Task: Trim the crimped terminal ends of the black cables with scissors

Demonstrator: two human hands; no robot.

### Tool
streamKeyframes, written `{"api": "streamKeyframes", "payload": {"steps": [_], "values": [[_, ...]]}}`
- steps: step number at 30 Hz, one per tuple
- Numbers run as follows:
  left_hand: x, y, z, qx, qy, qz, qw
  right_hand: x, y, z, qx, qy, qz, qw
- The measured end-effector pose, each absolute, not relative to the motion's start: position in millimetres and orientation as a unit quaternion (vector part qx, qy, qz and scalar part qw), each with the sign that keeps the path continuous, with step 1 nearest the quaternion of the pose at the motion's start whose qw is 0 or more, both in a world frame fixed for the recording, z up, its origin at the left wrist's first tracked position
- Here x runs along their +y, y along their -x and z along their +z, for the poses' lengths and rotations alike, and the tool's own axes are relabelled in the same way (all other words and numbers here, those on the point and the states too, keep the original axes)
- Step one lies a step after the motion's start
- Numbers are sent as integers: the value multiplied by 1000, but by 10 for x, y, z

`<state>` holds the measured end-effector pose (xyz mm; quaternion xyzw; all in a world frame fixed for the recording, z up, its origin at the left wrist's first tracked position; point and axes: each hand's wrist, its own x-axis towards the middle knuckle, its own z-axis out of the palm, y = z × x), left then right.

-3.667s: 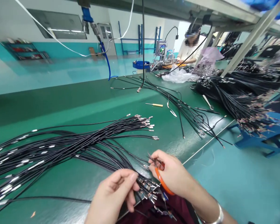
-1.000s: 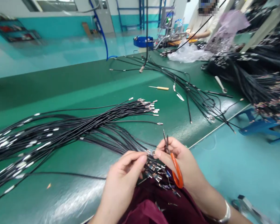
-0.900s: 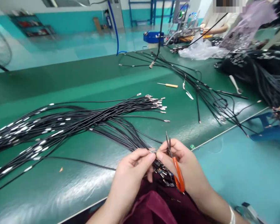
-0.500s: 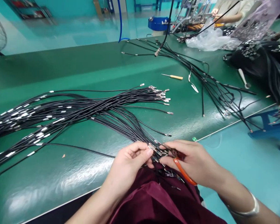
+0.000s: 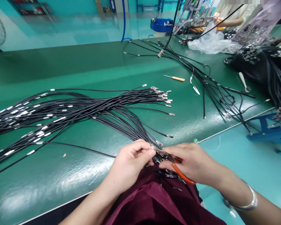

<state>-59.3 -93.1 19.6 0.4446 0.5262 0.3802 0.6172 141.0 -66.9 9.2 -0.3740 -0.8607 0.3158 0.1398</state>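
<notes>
My left hand (image 5: pixel 128 164) is closed in a pinch on the end of a black cable (image 5: pixel 140 129), near its metal terminal. My right hand (image 5: pixel 196 162) grips orange-handled pliers (image 5: pixel 183 175). Their jaws lie against the terminal at my left fingertips; whether they are fully closed on it I cannot make out. More cable ends with metal terminals (image 5: pixel 170 175) hang below my hands over dark red cloth. A large bundle of black cables (image 5: pixel 103 104) with white labels stretches left across the table, its terminal ends fanned out just beyond my hands.
On the green table (image 5: pixel 79 67) lie a wooden-handled pick (image 5: pixel 178 79), a white-handled tool (image 5: pixel 243 80) and a second group of cables (image 5: pixel 194 70). A hose with a metal tip (image 5: pixel 160 53) hangs above. A blue stool (image 5: pixel 263 128) stands right; another person's hands (image 5: pixel 217 19) work behind.
The pliers have moved left and turned, bringing their jaws up to the terminal by my left fingertips. My left hand has barely moved; the view has shifted slightly.
</notes>
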Motion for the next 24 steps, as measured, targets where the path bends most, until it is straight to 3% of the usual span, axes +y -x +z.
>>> {"api": "streamKeyframes", "payload": {"steps": [24], "values": [[-938, 585, 164, 525, -452, 394, 604, -689, -1373, 43, -881, 368, 254, 156]]}}
